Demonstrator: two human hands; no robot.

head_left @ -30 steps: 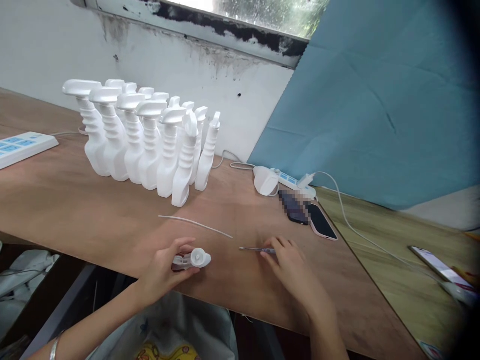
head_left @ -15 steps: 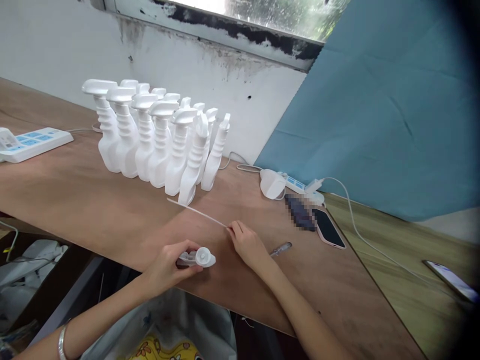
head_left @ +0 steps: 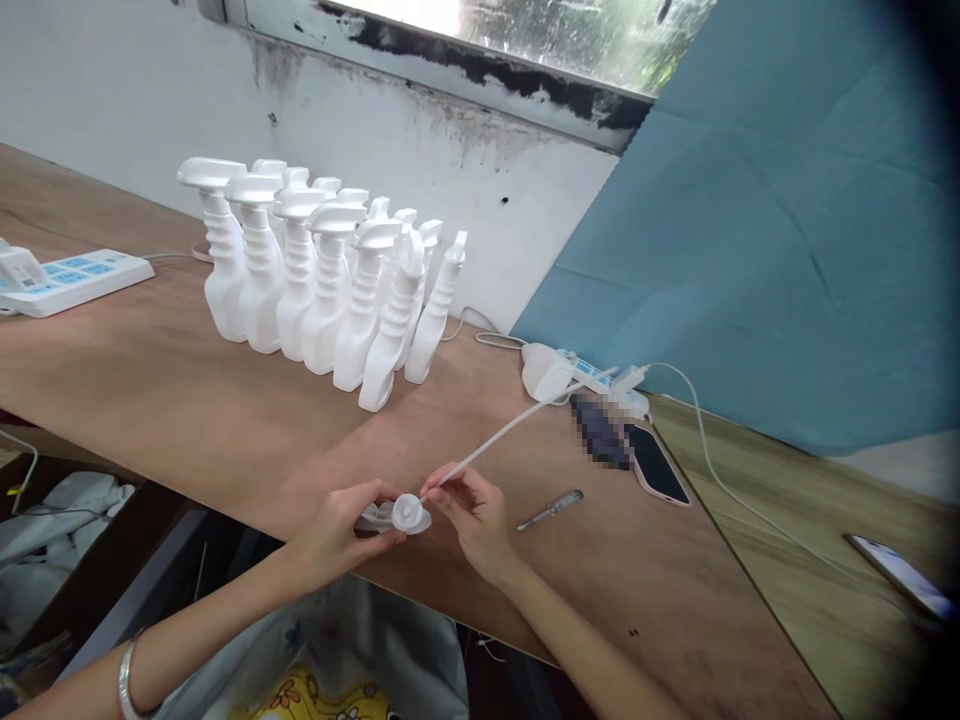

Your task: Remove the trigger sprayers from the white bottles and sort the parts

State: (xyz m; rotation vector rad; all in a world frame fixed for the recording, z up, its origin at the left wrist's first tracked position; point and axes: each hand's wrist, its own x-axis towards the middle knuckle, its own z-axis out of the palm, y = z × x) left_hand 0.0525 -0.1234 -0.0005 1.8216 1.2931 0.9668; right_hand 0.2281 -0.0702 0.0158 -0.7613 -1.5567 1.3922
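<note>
Over table (head_left: 225, 420), left hand (head_left: 337, 525) gripping spray head (head_left: 407, 512), right hand (head_left: 478, 522) pinching tube (head_left: 510, 427), apparently not yet sitting inside; spray-topped bottles (head_left: 322, 330) standing behind.

1 camera, worn on the person's head, looks forward and down across the brown table (head_left: 225, 410), with the left hand (head_left: 349, 525) and right hand (head_left: 476, 515) close at the near side. The view reaches the white wall (head_left: 360, 125) and window (head_left: 577, 45) at the far side, and the blue sheet (head_left: 750, 230) at the far right.
</note>
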